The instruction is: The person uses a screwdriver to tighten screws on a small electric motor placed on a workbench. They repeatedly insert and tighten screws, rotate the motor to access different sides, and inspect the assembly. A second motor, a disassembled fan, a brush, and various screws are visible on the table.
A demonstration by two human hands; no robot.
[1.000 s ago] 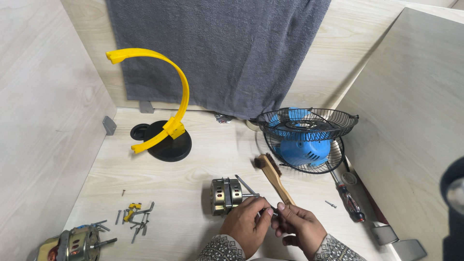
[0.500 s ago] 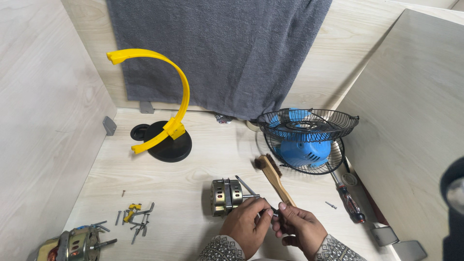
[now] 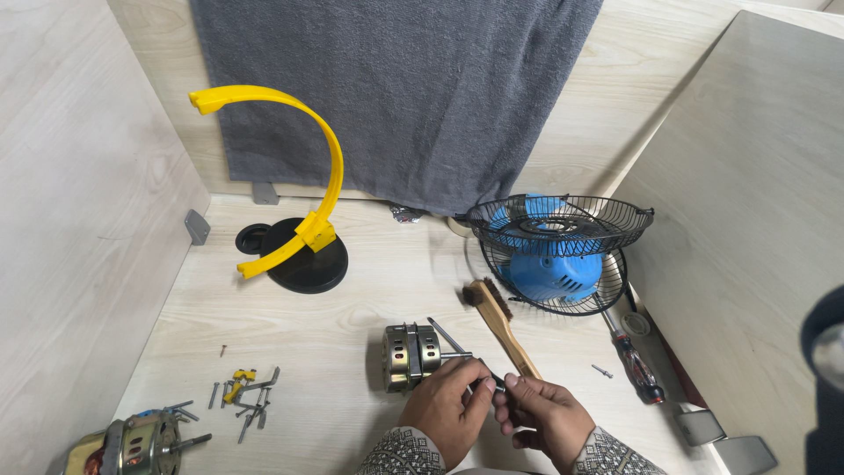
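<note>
Wooden table, near edge | motor lying on side, shaft toward hands | left hand pinching shaft | right hand closed on thin tool | likely heavy, rigid, slick metal: grip the body | brush beside it

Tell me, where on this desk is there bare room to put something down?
Bare wood lies between the black round base, the small motor and the loose screws. It is crowded near the hands: left hand, right hand, wire brush, fan cage and screwdriver.
</note>
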